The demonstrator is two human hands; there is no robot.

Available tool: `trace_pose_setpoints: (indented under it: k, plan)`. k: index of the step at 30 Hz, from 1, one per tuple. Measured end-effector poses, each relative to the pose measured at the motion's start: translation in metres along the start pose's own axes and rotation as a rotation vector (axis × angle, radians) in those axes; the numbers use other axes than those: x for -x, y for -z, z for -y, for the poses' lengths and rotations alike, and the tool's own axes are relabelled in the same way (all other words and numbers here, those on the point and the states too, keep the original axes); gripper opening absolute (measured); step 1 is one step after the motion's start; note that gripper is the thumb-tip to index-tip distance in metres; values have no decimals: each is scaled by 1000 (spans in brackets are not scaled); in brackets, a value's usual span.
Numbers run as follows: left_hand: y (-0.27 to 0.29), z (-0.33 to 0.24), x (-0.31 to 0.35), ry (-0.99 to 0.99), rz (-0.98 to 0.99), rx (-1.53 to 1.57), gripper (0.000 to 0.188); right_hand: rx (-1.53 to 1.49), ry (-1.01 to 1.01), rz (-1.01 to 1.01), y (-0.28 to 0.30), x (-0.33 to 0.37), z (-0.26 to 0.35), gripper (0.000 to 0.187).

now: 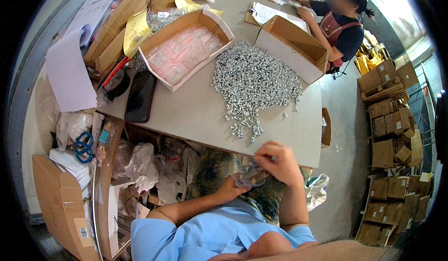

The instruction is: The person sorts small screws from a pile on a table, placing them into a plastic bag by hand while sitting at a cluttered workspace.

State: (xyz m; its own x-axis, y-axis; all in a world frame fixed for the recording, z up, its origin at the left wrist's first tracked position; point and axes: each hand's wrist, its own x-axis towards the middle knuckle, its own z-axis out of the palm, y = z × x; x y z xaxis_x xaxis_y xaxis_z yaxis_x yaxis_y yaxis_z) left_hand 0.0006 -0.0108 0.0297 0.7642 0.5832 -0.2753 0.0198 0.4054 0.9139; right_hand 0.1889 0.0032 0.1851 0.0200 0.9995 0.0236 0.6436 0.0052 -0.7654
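In front of my body, below the table's near edge, my left hand (231, 189) grips a small clear plastic bag (253, 179). Just above the bag my right hand (281, 162) is closed, its fingertips pinched together and slightly blurred. A tiny dark or metallic spot shows at those fingers, too small to name. On the table, beyond my hands, lies a large heap of silvery screws (259, 76), with a few strays toward the near edge. To its left, an open white-sided cardboard box (148, 69) holds many flat clear bags with pink edges.
An empty cardboard box (288, 51) stands against the heap's right side. A black phone (140, 96) lies near the table's left edge. Blue-handled scissors (84, 147) hang at far left. Across the table a person (340, 27) works by a clipboard (268, 16). Stacked cartons (389, 121) line the right.
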Motion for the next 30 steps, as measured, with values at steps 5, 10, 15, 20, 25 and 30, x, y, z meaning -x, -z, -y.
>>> trace_pose_setpoints:
  k: [5,10,15,20,25,30]
  plan:
    - [2,-5,0,11,61,45,26,197,90,-326,-3,-31,-5,32]
    - [1,-2,0,-15,42,66,26,201,38,-263,-6,-35,-19,27]
    - [3,19,-4,-43,21,-7,29,174,-16,-334,-7,-29,-14,24]
    - [1,16,-4,-7,23,47,30,266,92,-373,-9,-34,-12,20]
    - [2,7,-3,13,51,22,29,280,50,-381,-13,-35,-16,17]
    - [-2,-6,1,36,14,64,19,299,-51,-324,-14,-13,1,14]
